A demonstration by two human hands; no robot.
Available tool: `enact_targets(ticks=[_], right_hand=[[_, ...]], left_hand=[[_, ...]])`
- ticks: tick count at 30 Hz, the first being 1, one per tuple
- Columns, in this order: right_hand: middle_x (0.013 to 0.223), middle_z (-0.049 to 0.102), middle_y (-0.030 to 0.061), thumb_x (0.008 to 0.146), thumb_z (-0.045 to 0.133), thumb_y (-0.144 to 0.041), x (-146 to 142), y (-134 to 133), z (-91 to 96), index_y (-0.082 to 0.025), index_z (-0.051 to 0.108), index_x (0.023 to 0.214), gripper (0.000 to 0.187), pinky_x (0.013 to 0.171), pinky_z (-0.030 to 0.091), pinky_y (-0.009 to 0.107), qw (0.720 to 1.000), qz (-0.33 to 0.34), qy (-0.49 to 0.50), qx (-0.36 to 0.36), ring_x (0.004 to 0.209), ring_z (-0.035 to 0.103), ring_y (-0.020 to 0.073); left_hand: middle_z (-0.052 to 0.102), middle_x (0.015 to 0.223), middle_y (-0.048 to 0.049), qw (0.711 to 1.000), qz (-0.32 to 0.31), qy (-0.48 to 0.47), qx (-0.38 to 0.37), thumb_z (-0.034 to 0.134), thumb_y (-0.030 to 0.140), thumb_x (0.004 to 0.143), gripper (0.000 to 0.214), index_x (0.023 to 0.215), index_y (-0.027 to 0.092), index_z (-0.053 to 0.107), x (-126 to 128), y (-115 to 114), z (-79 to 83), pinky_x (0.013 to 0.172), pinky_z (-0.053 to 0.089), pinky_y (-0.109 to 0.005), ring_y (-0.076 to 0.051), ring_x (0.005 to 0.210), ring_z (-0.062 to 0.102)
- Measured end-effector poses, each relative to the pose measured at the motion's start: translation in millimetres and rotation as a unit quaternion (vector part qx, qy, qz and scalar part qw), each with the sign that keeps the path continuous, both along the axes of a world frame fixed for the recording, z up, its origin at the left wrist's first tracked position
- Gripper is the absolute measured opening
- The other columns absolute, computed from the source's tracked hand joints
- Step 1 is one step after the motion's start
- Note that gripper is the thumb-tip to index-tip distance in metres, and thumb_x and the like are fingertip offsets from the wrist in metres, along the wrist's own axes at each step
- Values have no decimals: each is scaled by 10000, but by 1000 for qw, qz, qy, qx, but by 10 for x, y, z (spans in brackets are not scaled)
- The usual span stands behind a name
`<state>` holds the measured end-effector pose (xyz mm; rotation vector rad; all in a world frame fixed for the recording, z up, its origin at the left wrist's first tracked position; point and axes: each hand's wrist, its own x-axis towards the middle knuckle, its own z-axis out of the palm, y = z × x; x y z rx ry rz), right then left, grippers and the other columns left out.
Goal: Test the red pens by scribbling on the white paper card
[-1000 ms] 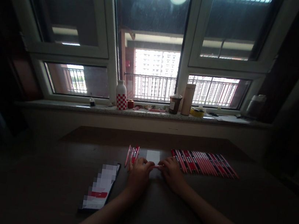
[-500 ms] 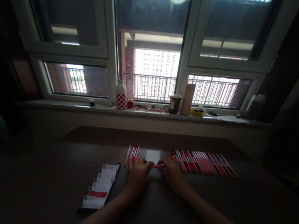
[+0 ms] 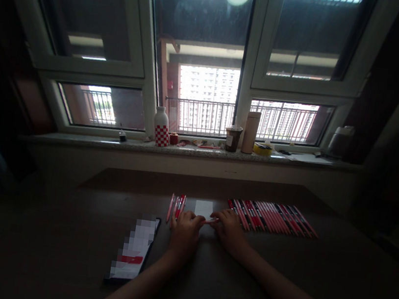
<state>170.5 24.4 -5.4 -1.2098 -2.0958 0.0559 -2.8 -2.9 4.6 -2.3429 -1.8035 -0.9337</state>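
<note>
A pink pen [image 3: 209, 221] lies level between my two hands, a little above the dark table. My left hand [image 3: 187, 228] pinches its left end with closed fingers. At the other end my right hand [image 3: 230, 228] grips it, also closed, and hides part of it. Just behind the pen a small white sheet of paper [image 3: 203, 207] rests on the table. Several pink and red pens [image 3: 179, 205] lie beside my left hand. To the right of my right hand a long row of pink, red and black pens [image 3: 275, 218] lies side by side.
A phone [image 3: 133, 251] with a lit screen lies left of my left forearm on the brown table [image 3: 72, 230]. On the window sill [image 3: 199, 152] stand a checkered bottle [image 3: 162, 127], a cup [image 3: 232, 138], a tan flask [image 3: 250, 132] and a yellow container [image 3: 262, 149].
The pen between my hands has tilted slightly, its right end a bit higher. Both hands stay in nearly the same place.
</note>
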Motion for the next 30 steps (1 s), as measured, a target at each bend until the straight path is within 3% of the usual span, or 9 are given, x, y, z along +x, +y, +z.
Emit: enact_targets(ticks=[8,14,20,30], right_hand=[[916,623,60,920,509,-321,-2,10,-24,-216,659,914,183,858,380,371,1000,-5,-18,18,965,492,234],[984,631,63,894,559,-299,-6,6,-7,-227,634,1049,187,882,384,379,1000,0,1,10,1003,494,241],[930,635,48,901,544,-264,-6,-7,15,-229,652,944,120,881,380,375,1000,1,-15,9,983,494,230],[928,628,55,912,526,-301,-4,-4,3,-222,658,955,160,881,375,374,1000,3,-13,22,975,492,233]], left_hand=[[604,990,-17,1000,-9,-1,5,427,302,914,249,1024,313,650,-10,9,-11,1051,202,-528,-198,1012,529],[609,932,-17,1000,-5,6,-6,401,300,921,266,1009,304,652,-3,-12,8,1052,193,-547,-201,984,535],[612,949,-16,1000,-11,6,-4,412,301,920,261,1008,316,657,-8,-2,0,1050,195,-546,-199,994,536],[619,947,-15,1000,-9,4,-8,396,344,926,269,999,303,652,-7,-6,13,1058,176,-548,-202,1000,537]])
